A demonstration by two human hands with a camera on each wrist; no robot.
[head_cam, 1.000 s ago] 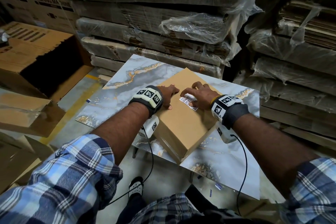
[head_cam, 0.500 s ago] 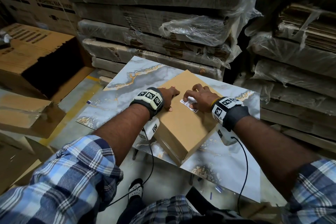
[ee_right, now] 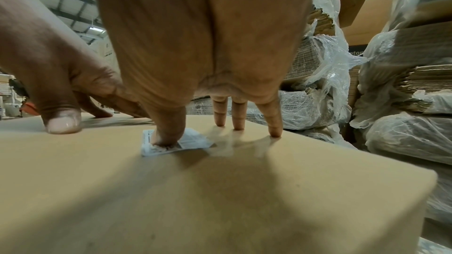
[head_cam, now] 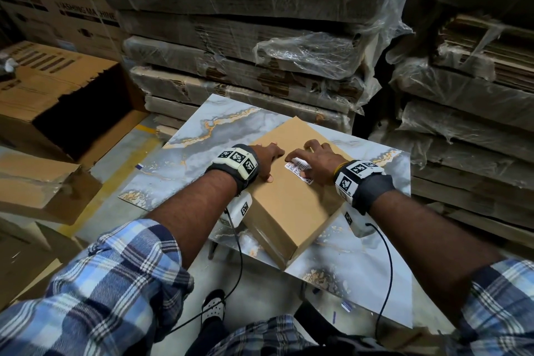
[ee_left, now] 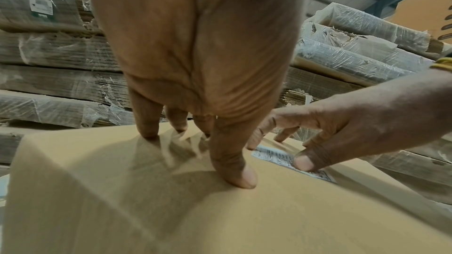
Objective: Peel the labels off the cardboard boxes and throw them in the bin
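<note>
A plain brown cardboard box (head_cam: 289, 205) lies on a marble-patterned tabletop (head_cam: 196, 153). A small white printed label (head_cam: 299, 173) is stuck on the box's top face. My left hand (head_cam: 268, 159) presses down on the top just left of the label, fingers spread and thumb (ee_left: 236, 173) flat. My right hand (head_cam: 310, 160) is over the label (ee_left: 276, 156): its thumb (ee_right: 168, 132) presses on the label (ee_right: 193, 141), the index fingertip touches the label's far end, and the other fingers (ee_right: 238, 119) stand on the cardboard. The label looks flat against the box.
Shrink-wrapped stacks of flattened cardboard (head_cam: 245, 66) wall in the far side and the right (head_cam: 474, 113). A large open carton (head_cam: 57, 101) stands at the left, with loose cardboard (head_cam: 37, 185) on the floor below it. My foot (head_cam: 213, 309) is under the table's near edge.
Both hands stay on the box top. The right hand's fingers have shifted slightly over the label; the box has not moved.
</note>
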